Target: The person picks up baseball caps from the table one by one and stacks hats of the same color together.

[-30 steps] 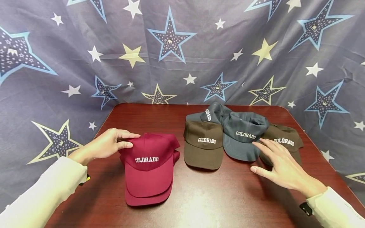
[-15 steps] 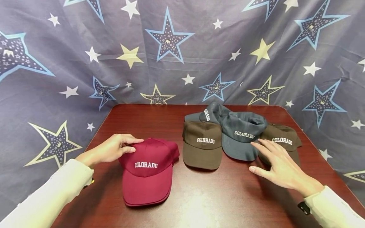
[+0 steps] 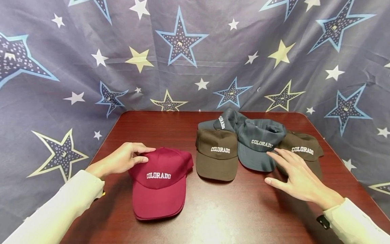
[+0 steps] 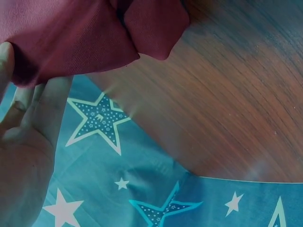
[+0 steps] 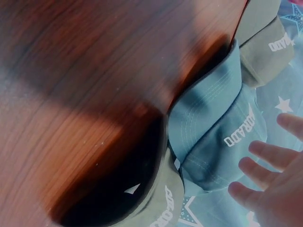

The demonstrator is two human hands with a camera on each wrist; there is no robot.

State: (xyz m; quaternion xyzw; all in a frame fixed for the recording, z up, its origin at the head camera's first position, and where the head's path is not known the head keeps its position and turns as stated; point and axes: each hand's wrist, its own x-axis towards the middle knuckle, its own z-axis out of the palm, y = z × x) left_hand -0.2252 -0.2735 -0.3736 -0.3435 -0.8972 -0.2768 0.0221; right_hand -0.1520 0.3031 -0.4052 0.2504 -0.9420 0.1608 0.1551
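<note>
My left hand (image 3: 125, 159) pinches the upper left of a maroon cap's (image 3: 158, 195) crown between thumb and fingers. White COLORADO lettering faces me. Its brim sits over a second maroon brim (image 3: 152, 219), of which only a thin edge shows; the lower crown is mostly hidden. In the left wrist view, the fingers (image 4: 49, 101) go behind the maroon fabric (image 4: 71, 38). My right hand (image 3: 300, 179) is spread and holds nothing, its fingertips overlapping the edges of a blue-grey cap (image 3: 257, 159) and a brown cap (image 3: 304, 147) in the head view.
Another brown cap (image 3: 217, 166) stands left of the front blue-grey one. Behind them a second blue-grey cap (image 3: 233, 118) lies turned sideways. All rest on a dark red wooden table (image 3: 161, 127). A grey cloth (image 3: 195, 73) with stars hangs around the table's far side.
The upper maroon cap has come down over the lower one, so their brims nearly line up. My left hand has lowered and shifted slightly right with it. The right hand stays about where it was.
</note>
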